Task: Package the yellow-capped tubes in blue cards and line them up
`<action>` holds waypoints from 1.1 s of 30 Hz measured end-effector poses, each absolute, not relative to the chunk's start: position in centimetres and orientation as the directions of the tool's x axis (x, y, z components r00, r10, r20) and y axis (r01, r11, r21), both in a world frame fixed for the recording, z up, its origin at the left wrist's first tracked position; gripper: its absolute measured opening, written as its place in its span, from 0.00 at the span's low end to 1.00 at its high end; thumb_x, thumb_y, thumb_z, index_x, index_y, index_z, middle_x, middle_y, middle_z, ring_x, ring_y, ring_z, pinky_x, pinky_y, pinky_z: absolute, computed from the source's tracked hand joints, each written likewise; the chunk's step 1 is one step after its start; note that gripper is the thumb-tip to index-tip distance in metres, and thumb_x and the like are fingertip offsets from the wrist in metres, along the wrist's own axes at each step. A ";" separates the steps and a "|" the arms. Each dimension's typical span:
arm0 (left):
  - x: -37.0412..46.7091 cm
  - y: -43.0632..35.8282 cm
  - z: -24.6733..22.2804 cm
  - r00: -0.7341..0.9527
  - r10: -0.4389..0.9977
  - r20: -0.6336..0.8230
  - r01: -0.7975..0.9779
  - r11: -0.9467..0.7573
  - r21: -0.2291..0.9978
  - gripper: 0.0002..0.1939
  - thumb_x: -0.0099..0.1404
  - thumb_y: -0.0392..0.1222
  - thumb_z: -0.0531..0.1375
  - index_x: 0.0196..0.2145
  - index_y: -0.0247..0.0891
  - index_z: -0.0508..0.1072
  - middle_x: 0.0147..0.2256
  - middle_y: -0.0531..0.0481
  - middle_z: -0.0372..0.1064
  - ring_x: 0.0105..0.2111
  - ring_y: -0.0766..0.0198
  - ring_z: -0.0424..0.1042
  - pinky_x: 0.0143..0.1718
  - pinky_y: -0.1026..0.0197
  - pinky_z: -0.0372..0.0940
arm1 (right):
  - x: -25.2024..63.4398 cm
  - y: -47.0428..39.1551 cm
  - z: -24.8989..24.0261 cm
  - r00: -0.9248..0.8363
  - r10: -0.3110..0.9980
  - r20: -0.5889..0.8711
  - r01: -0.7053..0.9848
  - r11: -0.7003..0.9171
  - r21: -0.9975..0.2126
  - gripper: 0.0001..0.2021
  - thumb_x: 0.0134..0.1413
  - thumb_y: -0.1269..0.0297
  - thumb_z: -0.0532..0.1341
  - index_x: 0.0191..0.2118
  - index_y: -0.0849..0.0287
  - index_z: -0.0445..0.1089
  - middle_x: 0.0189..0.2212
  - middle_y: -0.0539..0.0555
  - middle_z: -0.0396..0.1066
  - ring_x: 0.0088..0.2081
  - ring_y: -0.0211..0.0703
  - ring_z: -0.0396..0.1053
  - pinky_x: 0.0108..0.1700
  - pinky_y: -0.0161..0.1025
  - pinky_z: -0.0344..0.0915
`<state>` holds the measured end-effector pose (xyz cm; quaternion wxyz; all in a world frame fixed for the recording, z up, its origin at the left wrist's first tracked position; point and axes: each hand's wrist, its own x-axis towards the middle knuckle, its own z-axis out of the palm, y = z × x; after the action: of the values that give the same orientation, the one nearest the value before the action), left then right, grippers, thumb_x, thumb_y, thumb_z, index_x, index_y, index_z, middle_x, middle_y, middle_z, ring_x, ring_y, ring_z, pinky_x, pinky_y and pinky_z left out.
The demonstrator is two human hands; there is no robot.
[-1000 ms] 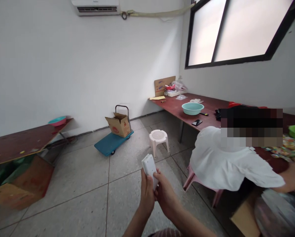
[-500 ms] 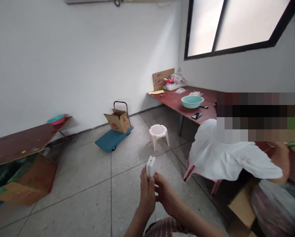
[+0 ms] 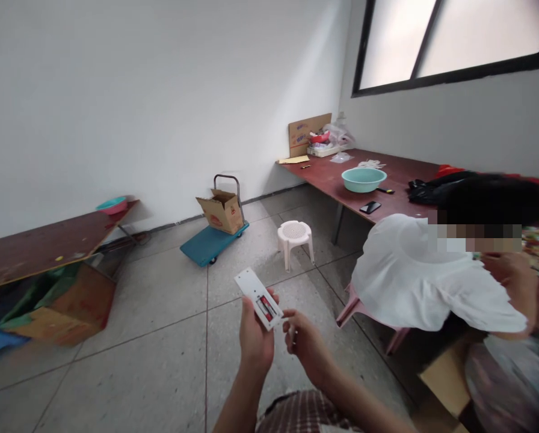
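A white remote control (image 3: 246,281) lies in my left hand (image 3: 257,340), tilted with its back towards me. Its battery compartment (image 3: 266,308) is uncovered, and batteries with red on them show inside. My left fingers wrap round the body of the remote. Close to its lower end is my right hand (image 3: 310,349), the index finger stretched to the corner of the remote. A small pale piece that looks like the battery cover (image 3: 293,335) is held in the curled fingers of that hand, mostly hidden.
Ahead stands a white plastic stool (image 3: 294,231). A blue trolley (image 3: 201,246) carries an open carton (image 3: 222,213). To the right, a person in a white shirt (image 3: 400,276) sits at a red table (image 3: 314,180) with a turquoise basin (image 3: 364,180). Another table (image 3: 48,240) is at left.
The remote has turned from edge-on to show its back with the batteries. My right hand has come away from its side and moved slightly lower. The view has shifted a little.
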<state>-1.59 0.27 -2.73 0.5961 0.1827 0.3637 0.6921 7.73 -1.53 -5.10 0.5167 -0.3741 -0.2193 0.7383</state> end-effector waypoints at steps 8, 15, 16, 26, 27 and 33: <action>-2.5 0.4 -2.0 -0.076 0.978 -0.193 -0.669 0.093 0.737 0.27 0.62 0.59 0.52 0.36 0.29 0.76 0.37 0.40 0.75 0.38 0.57 0.73 0.46 0.56 0.63 | 8.6 -1.3 -3.6 -0.140 0.979 -0.146 -0.394 -0.190 -0.899 0.12 0.45 0.56 0.63 0.27 0.60 0.67 0.16 0.43 0.51 0.19 0.30 0.47 0.23 0.33 0.43; -2.3 -0.9 -1.3 0.004 0.997 -0.073 -0.549 0.063 0.833 0.23 0.61 0.55 0.56 0.42 0.32 0.73 0.43 0.39 0.73 0.44 0.52 0.71 0.47 0.53 0.63 | 8.5 -1.7 -3.0 -0.012 0.981 0.193 0.000 0.193 -0.981 0.11 0.51 0.58 0.59 0.26 0.60 0.68 0.21 0.48 0.61 0.27 0.38 0.58 0.30 0.36 0.53; -2.5 -1.0 -1.0 0.027 0.998 -0.048 -0.534 0.055 0.844 0.20 0.60 0.51 0.58 0.43 0.33 0.72 0.44 0.40 0.72 0.44 0.52 0.71 0.47 0.53 0.63 | 8.6 -1.8 -2.9 -0.008 0.972 0.233 0.014 0.233 -0.972 0.11 0.53 0.58 0.58 0.26 0.60 0.69 0.22 0.49 0.62 0.28 0.39 0.59 0.32 0.36 0.54; -3.0 -1.9 -0.5 0.132 0.991 -0.024 -0.491 0.086 0.867 0.17 0.60 0.42 0.60 0.47 0.40 0.66 0.47 0.42 0.70 0.45 0.51 0.72 0.47 0.50 0.64 | 9.1 -2.5 -2.9 -0.025 0.921 0.389 0.094 0.390 -0.916 0.10 0.56 0.60 0.56 0.28 0.59 0.69 0.24 0.49 0.64 0.26 0.37 0.59 0.29 0.35 0.54; -2.9 -1.9 -0.5 0.131 0.991 -0.029 -0.500 0.091 0.861 0.17 0.60 0.42 0.60 0.47 0.40 0.65 0.48 0.42 0.70 0.45 0.51 0.72 0.48 0.50 0.64 | 9.0 -2.5 -3.1 -0.019 0.923 0.385 0.097 0.385 -0.918 0.10 0.56 0.60 0.56 0.28 0.59 0.69 0.24 0.49 0.64 0.26 0.37 0.59 0.29 0.35 0.54; -2.1 -1.5 -0.7 0.065 0.995 -0.078 -0.498 0.101 0.861 0.18 0.59 0.43 0.61 0.46 0.39 0.67 0.47 0.41 0.70 0.44 0.54 0.72 0.49 0.51 0.63 | 9.0 -2.0 -3.3 0.077 0.943 0.325 0.140 0.312 -0.940 0.10 0.55 0.60 0.56 0.27 0.58 0.67 0.23 0.49 0.65 0.27 0.39 0.61 0.29 0.36 0.55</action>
<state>-2.08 -1.48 -0.73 0.6458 0.3400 0.3650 0.5780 9.03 -2.01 -3.34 0.5661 -0.4670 -0.5794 0.3546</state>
